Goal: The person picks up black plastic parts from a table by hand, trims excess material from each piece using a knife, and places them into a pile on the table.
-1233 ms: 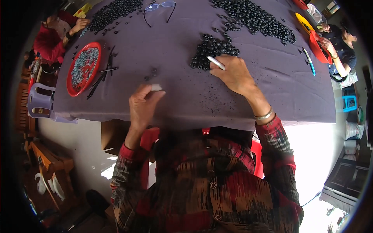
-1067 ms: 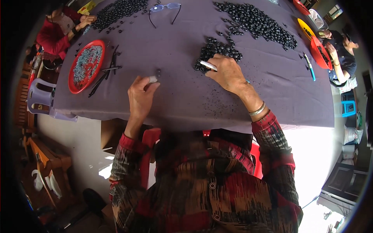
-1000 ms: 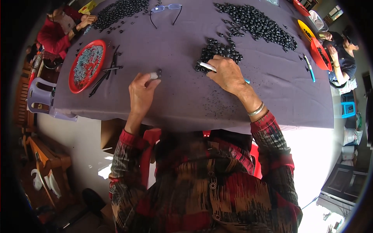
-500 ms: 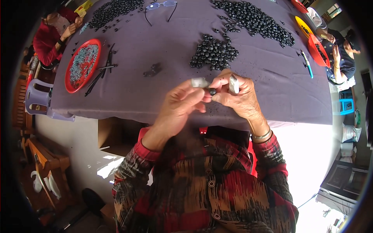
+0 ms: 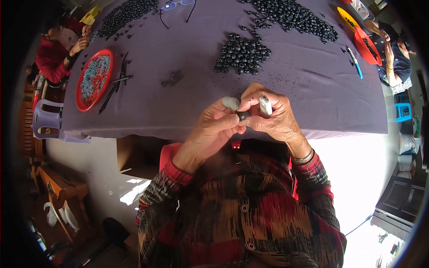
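Bead [image 5: 243, 115], small, dark and round, sits pinched between the fingertips of both hands, raised just above the near edge of the table [image 5: 313, 89], which is covered in a purple cloth. Left hand [image 5: 214, 129] curls in from the left, its fingertips closed on the bead and a pale cap over one fingertip. Right hand [image 5: 272, 118] meets it from the right, fingers bent, pinching the bead and gripping a small pale tool [image 5: 265, 106] that stands up between them. Beyond the hands on the table lies a small heap of beads [image 5: 242, 52], and farther still a long spread of dark beads [image 5: 290, 15]. Toward the table's left end rests a red plate [image 5: 81, 96] of tiny greyish pieces, with dark thin tools [image 5: 117, 80] just beside it. Other people sit at the far left and far right ends. The work appears to be at the stage of fitting or piercing a single bead; the next move likely calls for a steady pinch and careful alignment of the tool with the bead, since the bead is small and could slip.
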The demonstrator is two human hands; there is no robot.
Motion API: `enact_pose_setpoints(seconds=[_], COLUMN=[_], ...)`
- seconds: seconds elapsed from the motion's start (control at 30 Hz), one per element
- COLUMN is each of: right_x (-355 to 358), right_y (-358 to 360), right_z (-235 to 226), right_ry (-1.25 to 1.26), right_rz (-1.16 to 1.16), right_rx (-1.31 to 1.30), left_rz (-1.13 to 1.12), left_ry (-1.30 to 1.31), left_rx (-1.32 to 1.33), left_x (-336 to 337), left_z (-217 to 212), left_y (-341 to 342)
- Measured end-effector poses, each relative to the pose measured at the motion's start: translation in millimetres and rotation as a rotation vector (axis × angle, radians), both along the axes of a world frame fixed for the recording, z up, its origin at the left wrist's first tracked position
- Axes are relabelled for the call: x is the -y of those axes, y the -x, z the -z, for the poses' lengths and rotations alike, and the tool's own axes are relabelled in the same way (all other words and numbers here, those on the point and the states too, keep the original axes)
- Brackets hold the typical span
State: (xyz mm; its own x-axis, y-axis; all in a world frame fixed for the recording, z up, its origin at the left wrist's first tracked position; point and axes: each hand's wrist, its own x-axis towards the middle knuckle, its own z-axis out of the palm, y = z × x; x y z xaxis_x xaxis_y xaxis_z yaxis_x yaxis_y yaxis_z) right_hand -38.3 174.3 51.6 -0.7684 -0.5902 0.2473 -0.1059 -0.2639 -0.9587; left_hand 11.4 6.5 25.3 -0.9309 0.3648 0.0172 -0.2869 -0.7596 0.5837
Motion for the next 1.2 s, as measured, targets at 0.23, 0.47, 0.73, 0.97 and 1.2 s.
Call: enact_pose_setpoints(seconds=[0.23,0.47,0.73,0.97,1.2], right_x=[-3,-9,-7,-8,-11], right_y=[1,3,3,1,-2], right_z=[-1,2,6,3,-1], right_ry=[-0.153,-0.092,-0.148,-0.224,-0.114], right_rz=[0.074,0.063,0.111,0.108,-0.042], right_rx=[-0.283,-0.154,-0.240,-0.280,0.140], left_rz=[0.015,-0.034,-0.107,-0.032,0.110], left_ry=[0.166,0.072,0.231,0.174,0.054], left_rx=[-0.100,0.042,-0.017,0.055,0.133], left_x=[7,3,0,1,2], left_z=[8,8,3,9,18], left_y=[3,-1,-5,-4,-2])
